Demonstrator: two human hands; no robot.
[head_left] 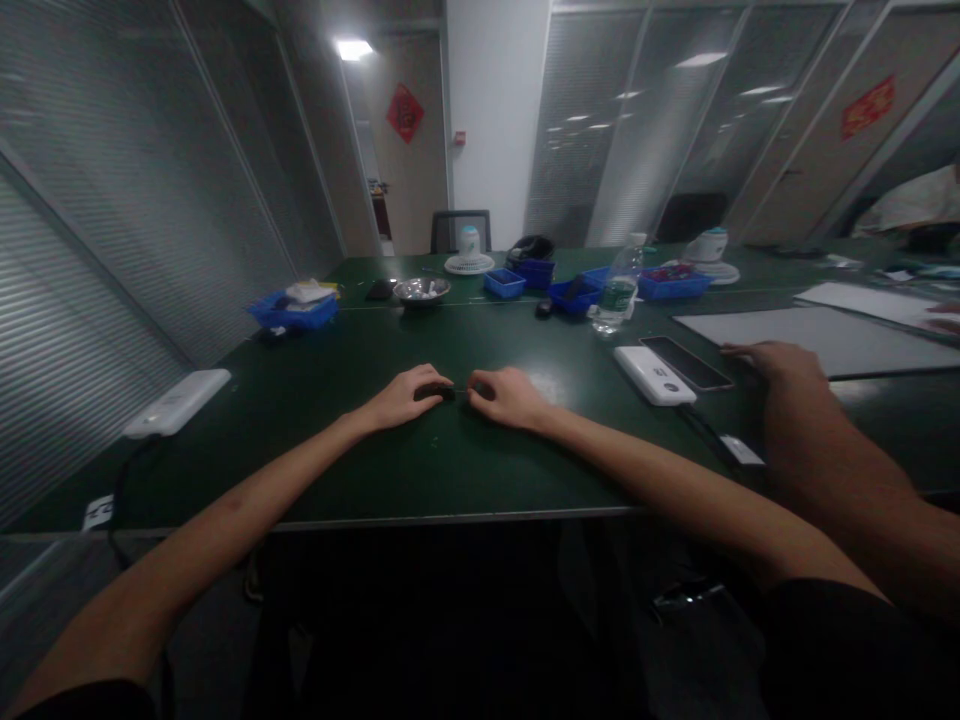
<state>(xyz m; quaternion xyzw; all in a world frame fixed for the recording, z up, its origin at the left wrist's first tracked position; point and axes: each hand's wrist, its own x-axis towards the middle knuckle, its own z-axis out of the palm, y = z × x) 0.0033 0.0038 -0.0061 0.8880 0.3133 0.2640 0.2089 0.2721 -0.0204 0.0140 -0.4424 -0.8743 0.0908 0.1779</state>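
Gripping a small dark item (448, 393) at the green table (375, 475)

Location: the small dark item is near the middle of the table's near half, between thumb and fingers of the left hand (409, 398). A thin line (461, 391) appears to bridge the narrow gap toward the right hand (506, 398); its nature cannot be determined.

Handling: judged light, from its small bulk, and probably stiff, as no sag is visible. Surface grip and fragility cannot be confirmed. A pinch along its sides, with light pressure, seems the suitable hold; the thin line looks the more delicate part and is best not loaded.

Hands: the left hand is closed on the item, fingers curved over the far side, thumb on the near side. The right hand is curled, thumb tip and forefinger drawn close; whether it grips anything cannot be told. Both forearms slant inward from the near edge, fingertips facing each other, hands low at the tabletop.

Surroundings: a white device (654, 376) lies right of the right hand, beside a dark flat panel (686, 362). Another person's hand (784, 358) is farther right.
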